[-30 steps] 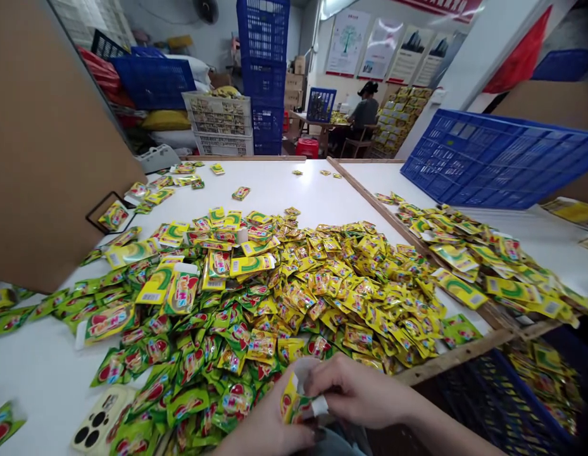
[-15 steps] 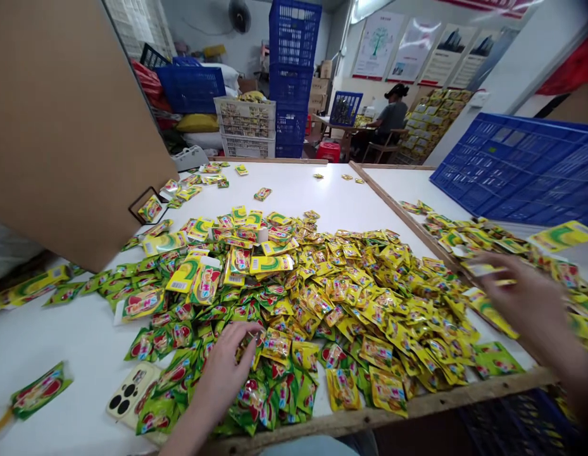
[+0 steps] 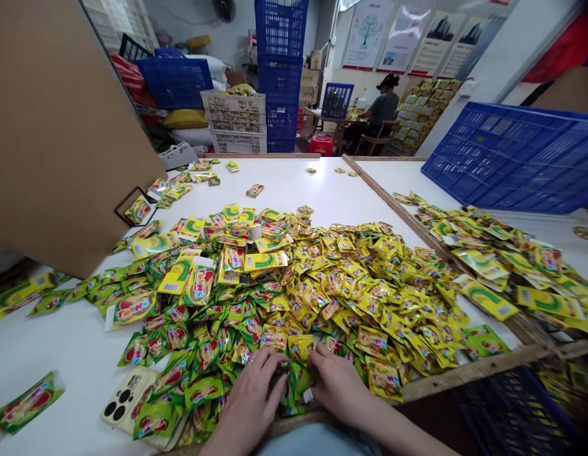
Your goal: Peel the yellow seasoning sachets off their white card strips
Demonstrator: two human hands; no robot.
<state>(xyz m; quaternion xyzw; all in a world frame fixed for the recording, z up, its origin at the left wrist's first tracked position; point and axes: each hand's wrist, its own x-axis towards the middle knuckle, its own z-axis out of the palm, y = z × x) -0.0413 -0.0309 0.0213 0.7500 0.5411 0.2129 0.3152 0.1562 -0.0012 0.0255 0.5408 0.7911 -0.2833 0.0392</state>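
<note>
My left hand (image 3: 259, 389) is at the near edge of the table, fingers curled against a green sachet (image 3: 297, 382) of sweets. Facing it from the right, my right hand (image 3: 340, 385) has its fingers closed. A white flap (image 3: 307, 396), apparently of a small carton, sticks out under its fingertips; the rest is hidden by the hand. Around both hands lies a heap of green sachets with a red fruit print (image 3: 208, 354) and yellow sachets (image 3: 369, 278). Flat yellow-green cartons (image 3: 199, 282) lie on top of the heap.
A phone (image 3: 127, 405) lies partly under sachets at left. More cartons (image 3: 483, 263) are beyond a wooden strip (image 3: 393, 202) at right, before a tilted blue crate (image 3: 507, 158). A large cardboard sheet (image 3: 70, 139) stands left. A person (image 3: 383, 107) sits at a far table.
My right hand has come from the cartons at right to the near edge, beside my left hand. My left hand has moved slightly right and nearer. The view has shifted a little.
</note>
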